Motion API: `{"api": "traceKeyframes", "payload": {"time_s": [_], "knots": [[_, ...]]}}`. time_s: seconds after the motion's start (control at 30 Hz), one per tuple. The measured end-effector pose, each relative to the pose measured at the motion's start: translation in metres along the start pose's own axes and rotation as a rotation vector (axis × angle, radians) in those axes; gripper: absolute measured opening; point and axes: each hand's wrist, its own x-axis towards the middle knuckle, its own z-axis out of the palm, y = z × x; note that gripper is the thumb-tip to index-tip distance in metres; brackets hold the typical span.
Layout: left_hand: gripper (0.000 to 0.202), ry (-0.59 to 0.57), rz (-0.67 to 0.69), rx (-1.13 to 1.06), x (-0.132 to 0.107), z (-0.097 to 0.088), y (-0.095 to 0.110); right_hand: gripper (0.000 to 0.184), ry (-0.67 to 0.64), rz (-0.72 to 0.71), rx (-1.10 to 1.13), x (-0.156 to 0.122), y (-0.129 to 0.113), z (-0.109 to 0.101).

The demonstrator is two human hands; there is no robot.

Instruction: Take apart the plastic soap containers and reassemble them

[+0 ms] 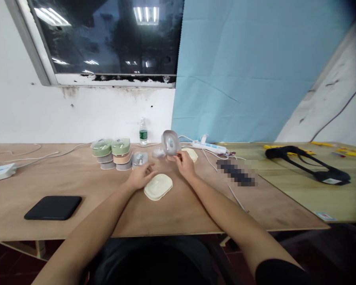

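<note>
My right hand (183, 163) is closed on the lower edge of a grey translucent oval lid (171, 143), which it holds tilted up above the table. My left hand (141, 175) has its fingers apart, just beside a shallow cream oval tray (158, 187) lying on the table; whether it touches the rim I cannot tell. Behind the left hand stands a grey box with a clear lid (139, 159). A clear piece (158, 152) lies left of the raised lid. Partly hidden behind my right hand is another cream piece (191, 154).
Two stacks of boxes, a left one (102, 148) and a right one (121, 147), stand left. A water bottle (143, 132) is by the wall, a power strip (209, 147) at back right. A black tablet-like slab (53, 208) lies left, a black headband-like frame (308, 164) right.
</note>
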Motion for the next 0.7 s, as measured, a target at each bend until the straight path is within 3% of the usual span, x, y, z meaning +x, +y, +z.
{"api": "traceKeyframes", "payload": {"time_s": [0.07, 0.2, 0.47, 0.7], "knots": [[0.043, -0.063, 0.067, 0.107, -0.002, 0.0, 0.003, 0.031, 0.039, 0.054, -0.025, 0.003, 0.014, -0.001], [0.04, -0.079, 0.082, 0.15, -0.002, 0.001, 0.005, 0.033, 0.041, 0.119, -0.102, 0.005, 0.034, 0.002], [0.036, -0.13, 0.051, 0.128, -0.002, 0.004, 0.002, 0.036, 0.033, 0.148, -0.172, 0.018, 0.04, 0.025], [0.038, -0.13, 0.028, 0.102, -0.002, 0.005, 0.002, 0.033, -0.014, 0.128, -0.223, 0.024, 0.046, 0.025]]}}
